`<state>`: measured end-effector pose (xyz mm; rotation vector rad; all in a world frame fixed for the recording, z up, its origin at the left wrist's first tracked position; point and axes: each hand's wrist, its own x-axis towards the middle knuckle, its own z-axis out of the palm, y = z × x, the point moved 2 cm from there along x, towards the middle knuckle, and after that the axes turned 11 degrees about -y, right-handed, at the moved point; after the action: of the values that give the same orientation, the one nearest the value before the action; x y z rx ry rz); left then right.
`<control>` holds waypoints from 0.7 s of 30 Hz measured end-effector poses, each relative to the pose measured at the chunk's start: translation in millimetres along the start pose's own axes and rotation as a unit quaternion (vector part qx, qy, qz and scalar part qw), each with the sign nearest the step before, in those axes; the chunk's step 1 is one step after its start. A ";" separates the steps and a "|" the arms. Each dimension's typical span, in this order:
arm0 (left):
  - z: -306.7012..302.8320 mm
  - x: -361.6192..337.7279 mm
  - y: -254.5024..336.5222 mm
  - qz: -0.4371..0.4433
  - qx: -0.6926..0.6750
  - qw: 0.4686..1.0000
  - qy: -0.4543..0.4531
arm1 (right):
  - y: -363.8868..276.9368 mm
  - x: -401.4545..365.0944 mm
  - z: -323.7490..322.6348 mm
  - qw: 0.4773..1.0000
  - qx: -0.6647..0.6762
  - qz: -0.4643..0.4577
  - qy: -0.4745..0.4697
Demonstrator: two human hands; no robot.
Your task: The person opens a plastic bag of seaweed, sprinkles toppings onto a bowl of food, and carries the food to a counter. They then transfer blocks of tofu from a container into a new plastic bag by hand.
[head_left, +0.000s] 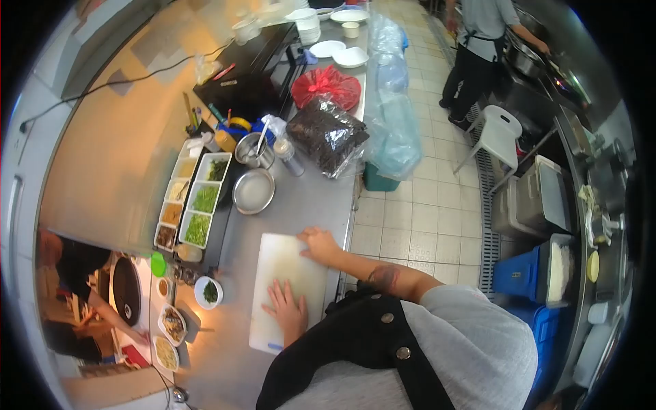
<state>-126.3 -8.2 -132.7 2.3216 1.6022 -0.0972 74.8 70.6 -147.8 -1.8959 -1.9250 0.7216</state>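
A white cutting board [275, 256] lies on the metal counter in front of me. My left hand [289, 311] rests flat on its lower part, fingers spread, with nothing held. At the board's upper right corner, my right hand [319, 244] has its fingers curled over the edge. A small blue mark shows at the board's lower end. Left of the board stands a white bowl [208, 293] with chopped greens in it. Above it is a round metal bowl [253, 191].
White containers [198, 228] of chopped greens and toppings line the counter's left side. A dark plastic-wrapped bundle [328, 135] and a red bag [326, 87] lie farther up. Two filled dishes sit by the pass-through, where a person reaches in. Another person stands at the stove; a white stool [497, 137] is behind them.
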 end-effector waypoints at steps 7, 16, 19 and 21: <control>-2.7 -6.8 -12.7 -0.021 -0.003 0.999 -0.026 | 2.0 -7.9 -41.4 0.992 0.108 -0.027 0.061; -11.4 14.1 2.2 -0.007 -0.030 0.991 0.134 | 155.6 30.5 -172.9 0.815 0.341 0.205 0.421; -40.3 55.5 54.3 0.105 -0.110 0.970 0.190 | 202.0 64.8 -186.7 0.823 0.413 0.210 0.328; -49.4 97.3 99.7 0.089 -0.185 0.962 0.177 | 221.9 81.8 -198.3 0.840 0.421 0.187 0.286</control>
<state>-4.6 61.9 -86.7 2.2506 1.3960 0.6385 366.0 170.0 -122.9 -1.6147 -0.6782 0.7971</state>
